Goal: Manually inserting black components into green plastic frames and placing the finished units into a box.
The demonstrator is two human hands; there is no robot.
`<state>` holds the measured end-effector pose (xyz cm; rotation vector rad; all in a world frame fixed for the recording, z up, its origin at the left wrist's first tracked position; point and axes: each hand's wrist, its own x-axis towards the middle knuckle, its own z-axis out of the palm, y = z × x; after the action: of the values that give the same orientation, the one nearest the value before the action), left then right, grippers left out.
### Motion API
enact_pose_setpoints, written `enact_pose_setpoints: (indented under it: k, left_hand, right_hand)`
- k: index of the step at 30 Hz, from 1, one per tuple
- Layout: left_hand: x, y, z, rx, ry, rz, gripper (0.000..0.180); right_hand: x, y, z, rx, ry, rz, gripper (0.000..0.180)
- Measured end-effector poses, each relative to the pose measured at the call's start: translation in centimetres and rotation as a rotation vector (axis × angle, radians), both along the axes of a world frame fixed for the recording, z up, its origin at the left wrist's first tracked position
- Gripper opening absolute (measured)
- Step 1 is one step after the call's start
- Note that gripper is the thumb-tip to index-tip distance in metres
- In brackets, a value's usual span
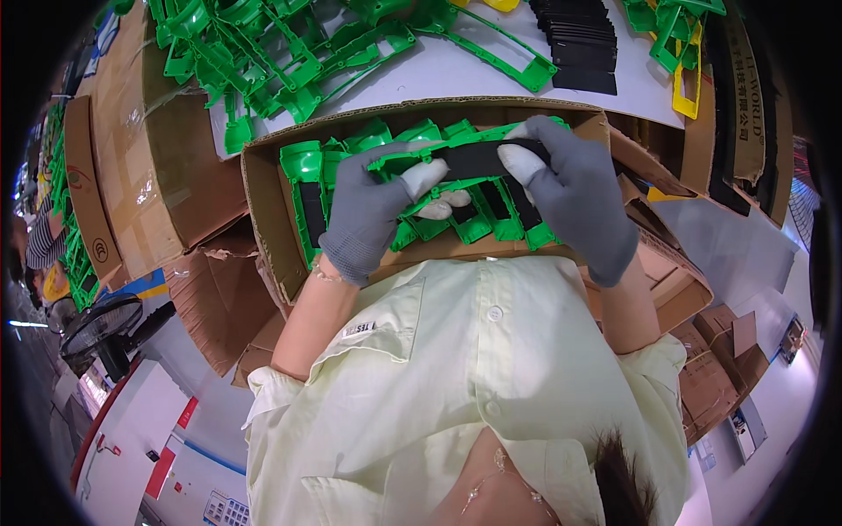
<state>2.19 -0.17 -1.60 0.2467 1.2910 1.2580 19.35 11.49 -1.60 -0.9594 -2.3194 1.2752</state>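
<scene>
Both my hands wear grey gloves with white fingertips and are raised over an open cardboard box (pixel 260 206). My left hand (pixel 364 206) is closed on the left part of a green plastic frame (pixel 408 159), its thumb on the near side. A flat black strip (pixel 472 161) lies along this frame. My right hand (pixel 579 197) pinches the strip's right end between thumb and fingers, against the frame. Beneath my hands, the box holds several green plastic frames (pixel 303 162), some with black pieces in them. My fingers partly hide how the strip sits in the frame.
Beyond the box, a white table (pixel 491 98) bears a heap of green frames (pixel 272 61) and a fanned stack of black strips (pixel 579 44). More green and yellow parts (pixel 684 53) lie at far right. Large cartons (pixel 145 158) stand left; a black fan (pixel 101 329) is lower left.
</scene>
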Motion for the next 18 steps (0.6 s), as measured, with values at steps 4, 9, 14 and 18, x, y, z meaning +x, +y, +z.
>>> enact_pose_setpoints:
  k: [4, 9, 14, 18]
  left_hand:
    - [0.0, -0.1, 0.0, -0.038, 0.028, 0.015, 0.028]
    - [-0.7, -1.9, -0.3, -0.031, 0.022, -0.105, 0.023]
    - [-0.7, -3.6, 0.0, -0.026, 0.061, -0.132, 0.022]
    - [-2.2, -4.3, 1.6, -0.166, 0.128, -0.122, 0.019]
  right_hand:
    - [-0.1, -0.6, 1.0, 0.173, -0.204, -0.110, 0.030]
    - [0.4, -0.2, -0.2, 0.158, 0.061, -0.215, 0.040]
    - [2.0, -2.5, -1.5, -0.405, -0.168, 0.018, 0.024]
    - [0.8, -4.7, -2.9, -0.082, -0.057, 0.040, 0.020]
